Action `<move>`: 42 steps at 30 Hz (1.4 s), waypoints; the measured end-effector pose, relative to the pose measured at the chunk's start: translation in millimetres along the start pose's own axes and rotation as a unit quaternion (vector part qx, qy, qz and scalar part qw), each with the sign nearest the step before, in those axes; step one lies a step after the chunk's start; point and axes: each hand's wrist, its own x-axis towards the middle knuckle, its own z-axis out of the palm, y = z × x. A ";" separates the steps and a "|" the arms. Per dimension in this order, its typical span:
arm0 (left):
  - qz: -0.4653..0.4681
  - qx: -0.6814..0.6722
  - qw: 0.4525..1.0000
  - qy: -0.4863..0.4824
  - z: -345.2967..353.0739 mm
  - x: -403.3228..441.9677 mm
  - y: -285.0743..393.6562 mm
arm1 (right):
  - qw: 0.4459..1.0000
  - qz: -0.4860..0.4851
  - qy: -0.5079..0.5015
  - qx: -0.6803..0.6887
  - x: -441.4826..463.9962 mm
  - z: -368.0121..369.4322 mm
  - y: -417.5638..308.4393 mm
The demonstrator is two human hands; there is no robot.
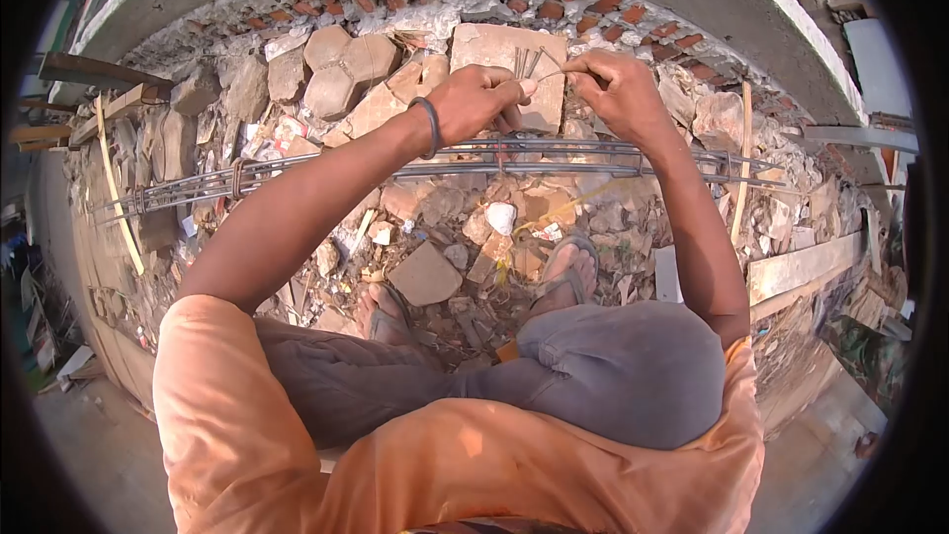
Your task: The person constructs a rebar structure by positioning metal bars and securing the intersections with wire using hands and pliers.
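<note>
My left hand (479, 101), with a dark band at its wrist, is closed around several short thin metal wires (527, 61) whose ends stick up above its fingers. To its right my right hand (615, 87) is closed in a pinch on the end of one bent wire (556, 57), which spans the gap between the hands. Just below both hands a bundle of long steel bars (573, 168) runs from side to side, with bent ties or rings (236, 178) around it at intervals. Behind the hands lies a flat square slab (484, 43).
Two wooden sticks (745, 163) lie crosswise under the bar ends. Hexagonal paving blocks (370, 59) and broken stones cover the ground. A rough brick wall base (603, 15) curves behind. My sandaled feet (568, 277) rest among rubble; a plank (806, 269) lies at right.
</note>
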 end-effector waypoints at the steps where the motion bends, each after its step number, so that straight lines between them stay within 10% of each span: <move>1: 0.012 0.084 0.996 0.005 -2.6 2.2 -9.6 | 0.997 -0.037 -0.008 -0.062 5.0 2.3 14.5; 7: 0.029 0.348 0.937 0.005 -14.1 -3.9 -33.0 | 0.960 -0.060 -0.251 -0.106 22.9 42.2 47.4; 14: 0.057 0.288 0.955 -0.043 -3.2 -17.6 -27.5 | 0.883 0.005 -0.436 0.176 33.0 70.6 57.1; 42: 0.284 0.439 0.850 0.054 20.7 -38.6 -44.8 | 0.859 0.001 -0.484 0.166 33.9 90.8 61.9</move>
